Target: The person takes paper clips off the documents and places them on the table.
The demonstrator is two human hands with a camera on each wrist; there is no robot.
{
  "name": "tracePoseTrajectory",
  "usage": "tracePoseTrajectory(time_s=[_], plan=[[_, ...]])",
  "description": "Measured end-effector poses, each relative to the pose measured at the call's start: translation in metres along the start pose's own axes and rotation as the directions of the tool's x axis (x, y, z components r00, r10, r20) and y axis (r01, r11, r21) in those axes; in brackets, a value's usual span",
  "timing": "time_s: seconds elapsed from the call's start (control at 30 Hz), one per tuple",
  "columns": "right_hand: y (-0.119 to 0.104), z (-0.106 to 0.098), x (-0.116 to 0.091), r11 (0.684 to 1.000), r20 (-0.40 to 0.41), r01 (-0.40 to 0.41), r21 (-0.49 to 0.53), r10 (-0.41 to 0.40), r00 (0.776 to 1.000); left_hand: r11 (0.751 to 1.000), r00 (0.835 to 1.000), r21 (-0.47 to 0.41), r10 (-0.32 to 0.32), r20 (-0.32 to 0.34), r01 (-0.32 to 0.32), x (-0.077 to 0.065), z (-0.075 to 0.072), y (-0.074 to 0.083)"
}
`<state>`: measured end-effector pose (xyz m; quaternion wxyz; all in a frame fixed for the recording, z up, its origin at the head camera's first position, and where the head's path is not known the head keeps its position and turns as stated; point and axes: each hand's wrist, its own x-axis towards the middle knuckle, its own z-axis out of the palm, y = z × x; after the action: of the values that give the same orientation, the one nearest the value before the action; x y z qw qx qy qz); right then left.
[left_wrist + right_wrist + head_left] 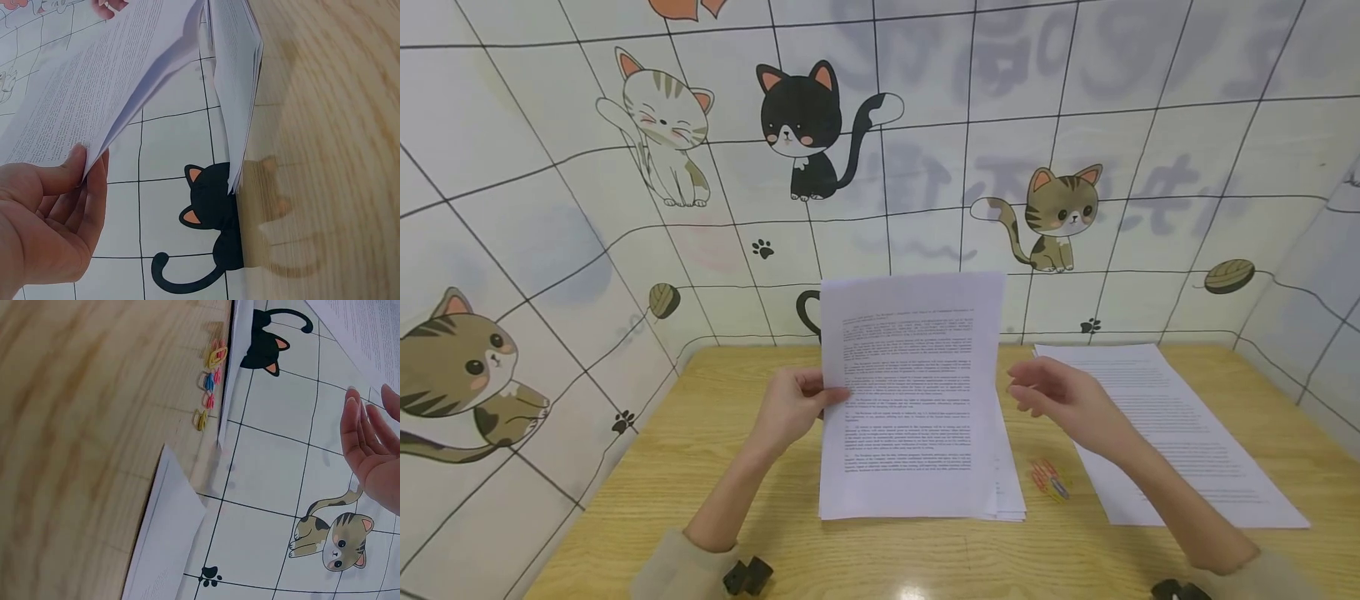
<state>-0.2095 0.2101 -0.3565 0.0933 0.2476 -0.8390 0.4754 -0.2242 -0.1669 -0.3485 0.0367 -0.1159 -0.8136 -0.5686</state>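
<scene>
My left hand (793, 408) pinches the left edge of some printed sheets (910, 375), thumb in front and fingers behind. The sheets stand raised, their text facing me. In the left wrist view the held paper (94, 81) angles away from another stack of sheets (237, 75) on the table. That stack's corner (1012, 492) shows past the lower right of the raised sheets; the rest is hidden. My right hand (1060, 396) hovers just right of the paper, empty, with relaxed fingers. In the right wrist view the fingers (359, 428) are apart from the sheet edge.
Several coloured paper clips (1049, 481) lie in a small group on the wooden table (700, 467), below my right hand. Further right lies a second pile of printed sheets (1195, 458), partly under my right forearm. A cat-patterned wall covering (925, 208) rises behind the table.
</scene>
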Motion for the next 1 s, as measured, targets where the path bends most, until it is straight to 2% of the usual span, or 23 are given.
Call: tracePoseTrajectory(time_s=[0.3,0.57,0.87,1.0], plan=[[-0.005,0.009,0.007,0.999,0.037,0.010,0.053,-0.012,0.999,1.000,1.000,-0.023,0.012,0.013,-0.011,0.000,0.001,0.000],[-0.012,0.020,0.010,0.994,0.079,-0.053,0.101,0.045,0.996,1.000,1.000,-0.015,-0.009,0.013,0.009,-0.001,0.001,0.000],[-0.012,0.024,0.010,0.995,0.025,-0.046,0.087,0.044,0.999,0.999,0.999,-0.035,-0.029,0.022,0.030,-0.001,0.000,0.000],[-0.015,0.026,0.012,0.995,-0.002,-0.071,0.068,0.072,0.997,0.998,0.999,-0.036,-0.049,0.020,0.049,0.000,-0.002,0.001]])
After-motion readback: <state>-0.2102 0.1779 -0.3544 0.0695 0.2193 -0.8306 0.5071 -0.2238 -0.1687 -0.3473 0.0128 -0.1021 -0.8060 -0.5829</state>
